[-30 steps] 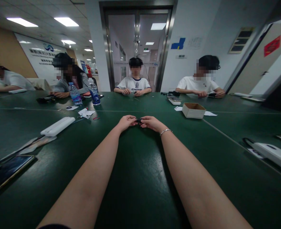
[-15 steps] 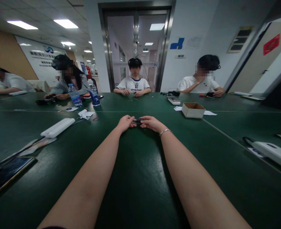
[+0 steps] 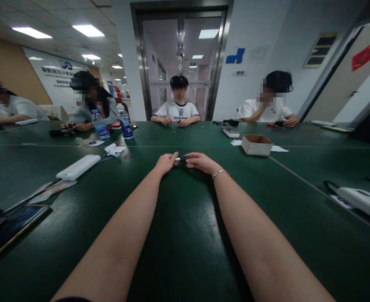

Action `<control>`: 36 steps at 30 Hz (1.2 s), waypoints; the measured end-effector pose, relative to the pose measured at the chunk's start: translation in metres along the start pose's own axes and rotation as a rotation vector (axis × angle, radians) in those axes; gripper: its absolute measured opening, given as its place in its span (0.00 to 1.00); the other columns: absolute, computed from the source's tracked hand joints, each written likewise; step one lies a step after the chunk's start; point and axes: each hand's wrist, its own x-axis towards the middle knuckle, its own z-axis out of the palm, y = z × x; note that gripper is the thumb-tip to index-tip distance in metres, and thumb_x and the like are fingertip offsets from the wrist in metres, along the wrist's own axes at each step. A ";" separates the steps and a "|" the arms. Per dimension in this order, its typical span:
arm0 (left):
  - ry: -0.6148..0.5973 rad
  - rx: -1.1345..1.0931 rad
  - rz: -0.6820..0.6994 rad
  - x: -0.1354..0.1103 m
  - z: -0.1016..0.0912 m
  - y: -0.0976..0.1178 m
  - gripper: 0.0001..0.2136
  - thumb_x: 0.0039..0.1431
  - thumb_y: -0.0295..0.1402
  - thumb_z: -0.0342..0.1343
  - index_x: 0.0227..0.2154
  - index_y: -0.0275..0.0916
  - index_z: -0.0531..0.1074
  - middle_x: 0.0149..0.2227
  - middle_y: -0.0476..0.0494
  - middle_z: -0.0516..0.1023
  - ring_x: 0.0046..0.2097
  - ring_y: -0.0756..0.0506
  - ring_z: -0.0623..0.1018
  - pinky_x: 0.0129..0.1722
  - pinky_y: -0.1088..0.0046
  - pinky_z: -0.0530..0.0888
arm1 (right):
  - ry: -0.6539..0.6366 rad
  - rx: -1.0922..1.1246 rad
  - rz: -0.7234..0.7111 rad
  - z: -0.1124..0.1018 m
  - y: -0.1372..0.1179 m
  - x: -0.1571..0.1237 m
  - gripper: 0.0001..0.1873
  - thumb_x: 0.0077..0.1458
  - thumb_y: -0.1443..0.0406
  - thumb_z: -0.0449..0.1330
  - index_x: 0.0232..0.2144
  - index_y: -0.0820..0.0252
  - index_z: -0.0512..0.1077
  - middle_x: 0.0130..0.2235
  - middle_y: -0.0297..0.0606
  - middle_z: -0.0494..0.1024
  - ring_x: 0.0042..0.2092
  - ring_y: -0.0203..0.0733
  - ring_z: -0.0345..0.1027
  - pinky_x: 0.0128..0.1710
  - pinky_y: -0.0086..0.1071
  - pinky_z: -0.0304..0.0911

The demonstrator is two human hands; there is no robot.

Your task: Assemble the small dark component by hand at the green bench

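A long dark green table (image 3: pixel 185 235) carries a white oblong case (image 3: pixel 78 167) at the left, with a dark phone (image 3: pixel 11 228) nearer the front edge. Two water bottles (image 3: pixel 99 124) stand farther back, near paper scraps (image 3: pixel 114 148). An open cardboard box (image 3: pixel 256 144) sits to the right beside a white sheet (image 3: pixel 279 149). Mid-table rest the left hand (image 3: pixel 166 162) and right hand (image 3: pixel 200 162), pinching a small dark part (image 3: pixel 181 159).

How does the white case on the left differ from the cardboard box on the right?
The white case is long, low and slim; the cardboard box is short, squat and brown. The case looks closed; the box is open-topped. The case lies slantwise; the box sits nearly square-on. Both rest on the green table.
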 end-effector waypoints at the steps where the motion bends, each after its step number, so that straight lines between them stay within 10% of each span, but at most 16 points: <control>1: 0.009 0.061 -0.003 -0.001 -0.001 0.001 0.27 0.55 0.54 0.41 0.24 0.35 0.72 0.26 0.41 0.77 0.26 0.48 0.74 0.29 0.73 0.66 | 0.000 -0.004 0.003 0.000 0.000 0.000 0.12 0.50 0.81 0.58 0.38 0.68 0.70 0.30 0.39 0.75 0.27 0.30 0.71 0.30 0.21 0.72; 36: -0.025 -0.170 0.011 0.006 0.002 -0.008 0.23 0.52 0.53 0.47 0.30 0.35 0.70 0.30 0.42 0.77 0.30 0.49 0.75 0.29 0.74 0.67 | -0.004 0.020 0.006 -0.002 0.000 0.001 0.10 0.53 0.79 0.57 0.39 0.71 0.68 0.30 0.44 0.77 0.26 0.32 0.73 0.30 0.21 0.72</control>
